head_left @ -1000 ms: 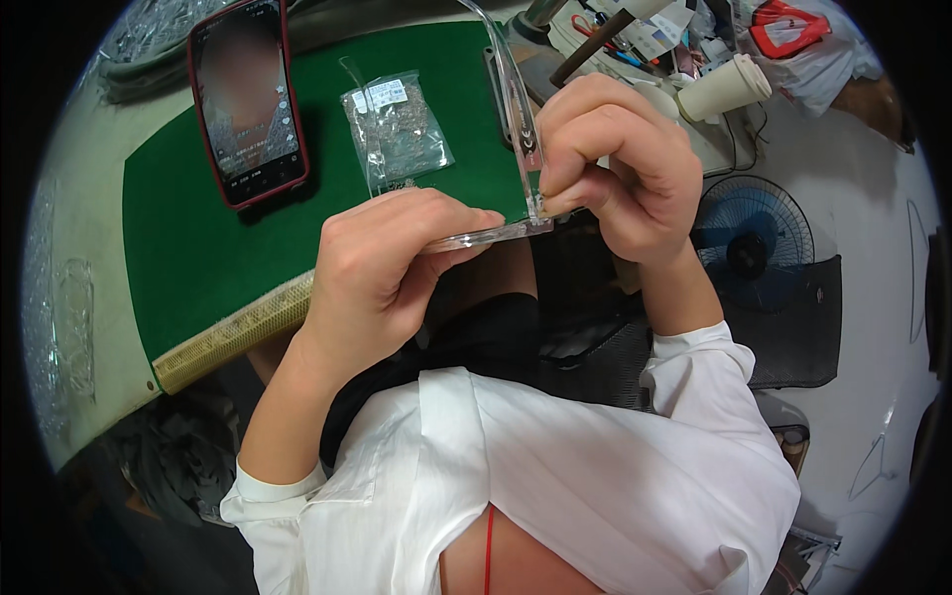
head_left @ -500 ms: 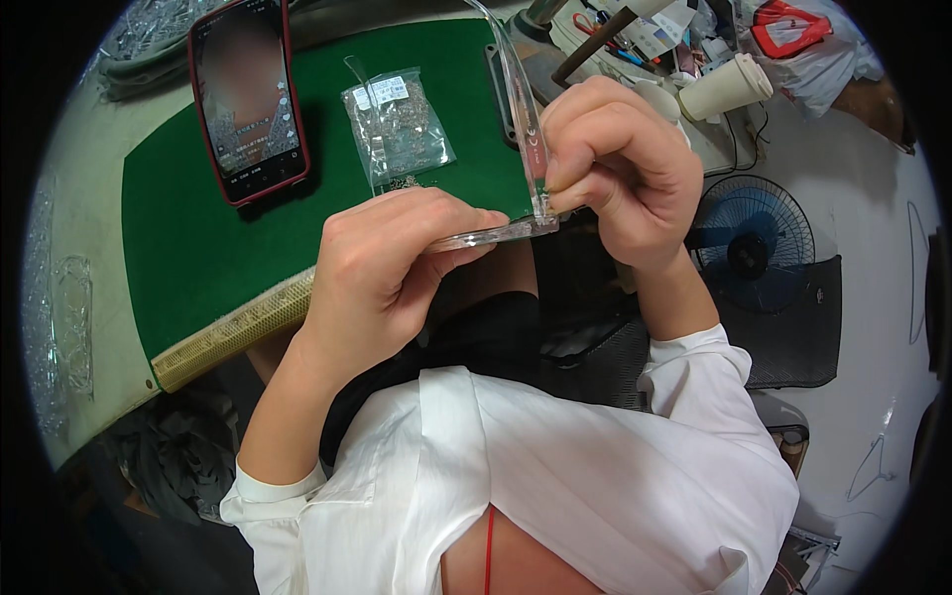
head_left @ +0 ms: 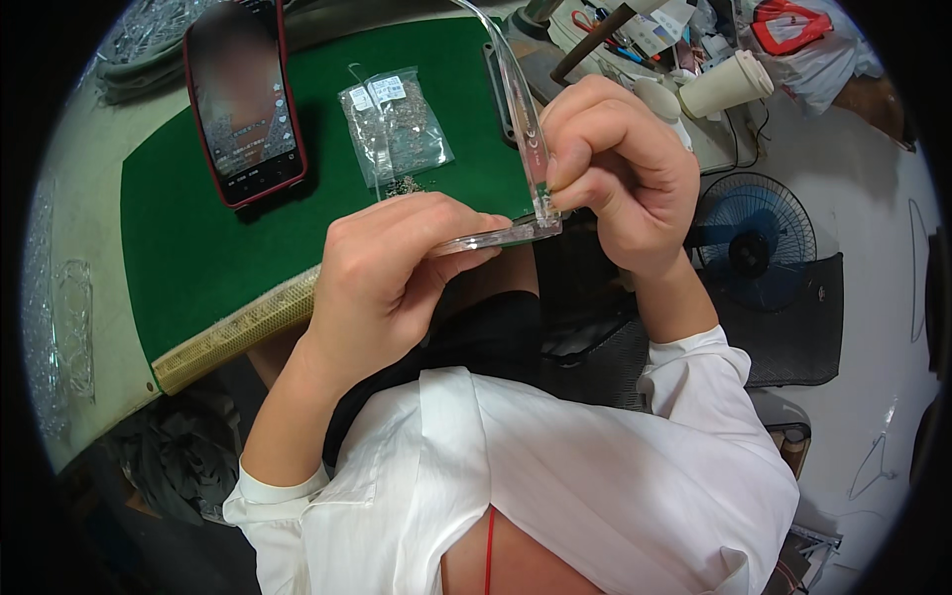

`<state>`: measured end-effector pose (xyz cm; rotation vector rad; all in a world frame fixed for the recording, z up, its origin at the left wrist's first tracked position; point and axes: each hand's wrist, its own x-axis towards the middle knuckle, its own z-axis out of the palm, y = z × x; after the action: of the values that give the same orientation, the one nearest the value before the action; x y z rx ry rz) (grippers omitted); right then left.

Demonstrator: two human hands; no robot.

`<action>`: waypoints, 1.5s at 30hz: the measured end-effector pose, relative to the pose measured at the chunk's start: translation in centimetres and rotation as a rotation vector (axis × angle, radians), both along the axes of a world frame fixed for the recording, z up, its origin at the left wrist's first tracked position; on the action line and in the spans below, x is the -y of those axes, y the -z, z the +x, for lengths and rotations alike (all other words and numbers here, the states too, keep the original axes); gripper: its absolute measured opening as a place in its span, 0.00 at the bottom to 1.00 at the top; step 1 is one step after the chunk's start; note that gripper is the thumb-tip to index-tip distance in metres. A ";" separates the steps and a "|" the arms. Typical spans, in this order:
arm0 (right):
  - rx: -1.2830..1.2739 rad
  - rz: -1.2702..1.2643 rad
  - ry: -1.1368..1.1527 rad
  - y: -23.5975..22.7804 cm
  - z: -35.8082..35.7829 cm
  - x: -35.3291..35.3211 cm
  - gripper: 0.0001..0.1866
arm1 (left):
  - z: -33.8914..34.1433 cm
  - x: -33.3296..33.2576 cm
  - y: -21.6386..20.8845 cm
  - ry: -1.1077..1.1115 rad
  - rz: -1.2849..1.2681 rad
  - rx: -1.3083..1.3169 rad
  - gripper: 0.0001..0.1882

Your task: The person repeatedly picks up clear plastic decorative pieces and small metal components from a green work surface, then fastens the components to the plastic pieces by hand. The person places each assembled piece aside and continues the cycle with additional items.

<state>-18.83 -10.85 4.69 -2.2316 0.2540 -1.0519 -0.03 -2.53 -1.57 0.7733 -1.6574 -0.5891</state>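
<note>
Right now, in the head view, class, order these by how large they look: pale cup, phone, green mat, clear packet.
Largest to smallest:
1. green mat
2. phone
3. clear packet
4. pale cup

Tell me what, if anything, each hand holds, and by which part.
The left hand pinches a clear glasses frame by its front. The right hand is at the temple near the hinge; whether it grips that or something tiny cannot be told.

A pale counter (head_left: 113,357) is curving along the left, a green mat (head_left: 218,263) covering much of it and a gold perforated strip (head_left: 238,331) edging the front. Rightward, a round caged fan (head_left: 752,248) is showing beside whitish floor (head_left: 873,347), where light is glinting.
</note>
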 end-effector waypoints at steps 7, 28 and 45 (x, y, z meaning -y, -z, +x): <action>0.061 0.146 -0.034 0.4 0.1 -0.5 0.05 | 0.0 0.0 -0.3 -0.041 -0.026 0.032 0.16; 0.161 0.097 0.005 1.0 0.1 -0.5 0.07 | -0.6 -0.1 -0.2 0.107 0.138 -0.120 0.08; 0.484 0.731 0.205 1.3 -2.0 3.8 0.13 | -6.8 8.0 -1.2 -0.006 0.139 -0.405 0.06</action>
<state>-20.87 -14.69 3.36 -1.2831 0.5552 -1.3065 -6.80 -10.49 -0.40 0.7041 -1.2517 -0.8060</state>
